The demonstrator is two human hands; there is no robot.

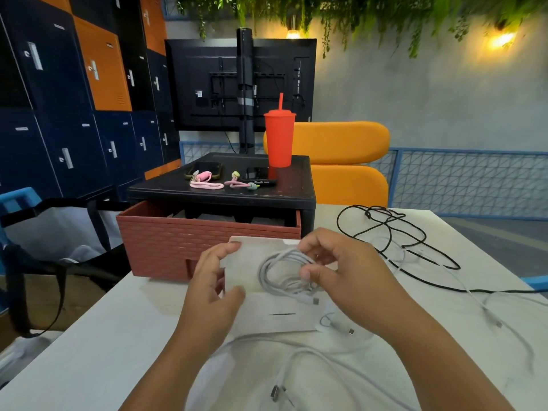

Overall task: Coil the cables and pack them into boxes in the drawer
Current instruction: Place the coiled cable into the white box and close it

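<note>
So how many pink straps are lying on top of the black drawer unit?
2. One pink strap lies left, in front of a phone; the second pink strap lies to its right, nearer the red tumbler. None looks hidden.

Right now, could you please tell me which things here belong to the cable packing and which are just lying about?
Job: coiled cable, box, drawer, black cable, loose white cables.
Lying about: red cup, phones, pink straps.
</note>
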